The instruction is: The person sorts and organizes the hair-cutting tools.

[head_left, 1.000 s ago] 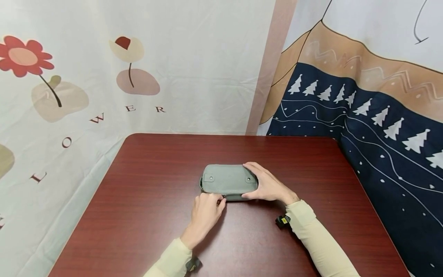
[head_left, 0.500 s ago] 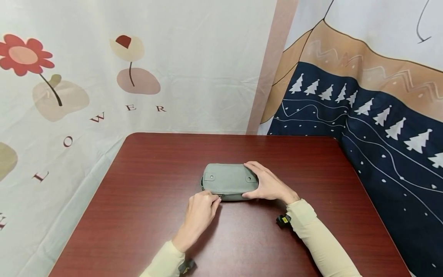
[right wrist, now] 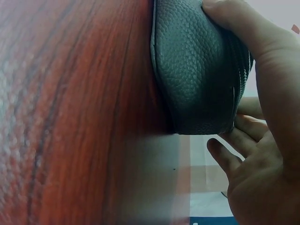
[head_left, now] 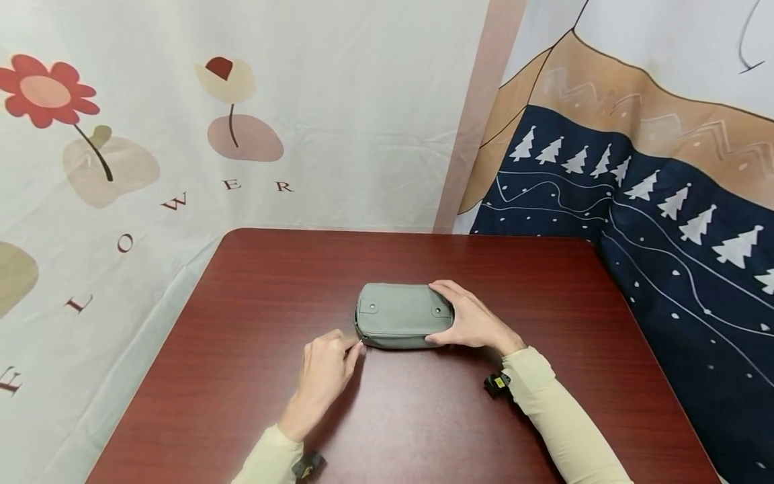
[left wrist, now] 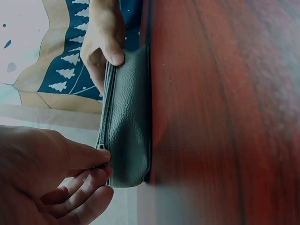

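Note:
A grey-green leather-look zip pouch (head_left: 402,316) lies flat on the table, two snap studs on its top. My left hand (head_left: 323,368) is at its front left corner, thumb and forefinger pinching the zipper pull (left wrist: 101,148). In the left wrist view the zipper (left wrist: 107,105) runs along the pouch's upper edge, from that pull toward the right hand's thumb. My right hand (head_left: 474,321) grips the pouch's right end, thumb on the front side and fingers around the back. The right wrist view shows the pouch's pebbled side, its base against the tabletop.
The dark red wooden table (head_left: 290,282) has rounded far corners. Behind it hangs a pale cloth (head_left: 363,121) printed with flowers and letters, and at right a navy cloth (head_left: 659,282) with white trees. Each wrist wears a small black camera (head_left: 497,384).
My left hand has drawn the zipper pull leftward along the pouch's front to its left corner. The right hand keeps its grip on the right end.

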`<state>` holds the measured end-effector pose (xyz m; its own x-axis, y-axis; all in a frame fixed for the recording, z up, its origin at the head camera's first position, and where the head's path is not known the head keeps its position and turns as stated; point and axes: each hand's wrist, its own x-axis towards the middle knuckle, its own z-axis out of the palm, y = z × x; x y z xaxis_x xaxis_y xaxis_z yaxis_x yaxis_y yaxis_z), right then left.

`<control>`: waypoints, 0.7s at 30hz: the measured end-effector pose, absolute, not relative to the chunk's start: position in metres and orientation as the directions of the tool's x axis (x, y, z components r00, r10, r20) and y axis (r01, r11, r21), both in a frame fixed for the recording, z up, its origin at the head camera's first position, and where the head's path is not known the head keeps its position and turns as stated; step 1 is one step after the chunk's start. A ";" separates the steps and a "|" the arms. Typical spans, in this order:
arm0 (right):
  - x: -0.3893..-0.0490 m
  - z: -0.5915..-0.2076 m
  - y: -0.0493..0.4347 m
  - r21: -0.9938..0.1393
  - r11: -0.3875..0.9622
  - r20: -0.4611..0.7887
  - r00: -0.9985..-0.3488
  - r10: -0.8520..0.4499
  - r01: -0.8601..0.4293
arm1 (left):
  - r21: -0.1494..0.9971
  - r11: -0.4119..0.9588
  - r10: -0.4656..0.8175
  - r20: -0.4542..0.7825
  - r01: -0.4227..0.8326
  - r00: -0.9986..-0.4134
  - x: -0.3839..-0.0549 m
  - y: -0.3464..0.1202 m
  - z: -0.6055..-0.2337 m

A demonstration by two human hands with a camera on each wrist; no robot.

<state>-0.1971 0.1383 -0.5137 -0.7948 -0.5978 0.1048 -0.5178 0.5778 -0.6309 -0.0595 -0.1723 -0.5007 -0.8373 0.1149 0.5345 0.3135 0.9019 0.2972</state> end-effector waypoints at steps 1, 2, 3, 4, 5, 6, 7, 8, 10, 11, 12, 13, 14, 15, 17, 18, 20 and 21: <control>-0.197 -0.513 0.139 -0.632 0.579 0.102 -0.797 -0.595 -0.514 | 0.295 0.902 0.116 0.534 0.314 -0.837 -0.060 -0.174 -0.501; -0.197 -0.513 0.139 -0.633 0.580 0.102 -0.798 -0.594 -0.513 | 0.293 0.903 0.120 0.532 0.315 -0.838 -0.060 -0.175 -0.501; -0.197 -0.513 0.139 -0.635 0.578 0.101 -0.798 -0.594 -0.512 | 0.290 0.902 0.125 0.531 0.319 -0.838 -0.061 -0.177 -0.501; -0.197 -0.513 0.139 -0.636 0.578 0.101 -0.797 -0.596 -0.512 | 0.287 0.902 0.130 0.530 0.322 -0.838 -0.061 -0.178 -0.501; -0.197 -0.514 0.139 -0.636 0.577 0.101 -0.796 -0.597 -0.513 | 0.282 0.904 0.134 0.528 0.322 -0.839 -0.061 -0.179 -0.501; -0.197 -0.513 0.139 -0.636 0.576 0.100 -0.794 -0.599 -0.514 | 0.276 0.905 0.139 0.528 0.324 -0.838 -0.062 -0.180 -0.500; -0.197 -0.514 0.139 -0.638 0.573 0.101 -0.794 -0.600 -0.514 | 0.271 0.905 0.144 0.529 0.328 -0.836 -0.062 -0.181 -0.500; -0.197 -0.515 0.140 -0.639 0.570 0.103 -0.792 -0.602 -0.517 | 0.266 0.906 0.148 0.532 0.330 -0.834 -0.062 -0.182 -0.501; -0.197 -0.515 0.140 -0.642 0.566 0.105 -0.790 -0.604 -0.518 | 0.256 0.907 0.153 0.540 0.335 -0.828 -0.063 -0.185 -0.501; -0.197 -0.515 0.141 -0.643 0.563 0.107 -0.789 -0.605 -0.519 | 0.250 0.909 0.154 0.544 0.334 -0.825 -0.064 -0.186 -0.502; -0.198 -0.515 0.141 -0.643 0.561 0.110 -0.788 -0.605 -0.520 | 0.247 0.910 0.154 0.547 0.334 -0.823 -0.065 -0.187 -0.502; -0.198 -0.515 0.141 -0.640 0.561 0.114 -0.787 -0.606 -0.524 | 0.243 0.912 0.152 0.548 0.331 -0.822 -0.066 -0.188 -0.502; -0.198 -0.515 0.141 -0.640 0.561 0.117 -0.788 -0.605 -0.526 | 0.240 0.914 0.151 0.549 0.328 -0.822 -0.067 -0.189 -0.502; -0.198 -0.515 0.141 -0.642 0.558 0.119 -0.788 -0.605 -0.526 | 0.239 0.915 0.148 0.550 0.325 -0.822 -0.068 -0.191 -0.503; -0.199 -0.514 0.141 -0.645 0.554 0.122 -0.786 -0.606 -0.527 | 0.238 0.918 0.141 0.553 0.318 -0.821 -0.069 -0.193 -0.503; -0.199 -0.514 0.141 -0.645 0.552 0.123 -0.785 -0.607 -0.528 | 0.238 0.918 0.138 0.555 0.316 -0.821 -0.070 -0.193 -0.503; -0.200 -0.514 0.141 -0.650 0.547 0.124 -0.784 -0.608 -0.527 | 0.236 0.920 0.134 0.559 0.312 -0.818 -0.072 -0.195 -0.503; -0.200 -0.514 0.140 -0.652 0.545 0.124 -0.783 -0.609 -0.527 | 0.235 0.921 0.132 0.562 0.311 -0.816 -0.073 -0.196 -0.504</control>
<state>-0.1999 0.1404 -0.5140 -0.7833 -0.6091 0.1244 -0.5274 0.5452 -0.6517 -0.0734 -0.1957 -0.5035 -0.8163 0.1321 0.5623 0.3107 0.9211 0.2347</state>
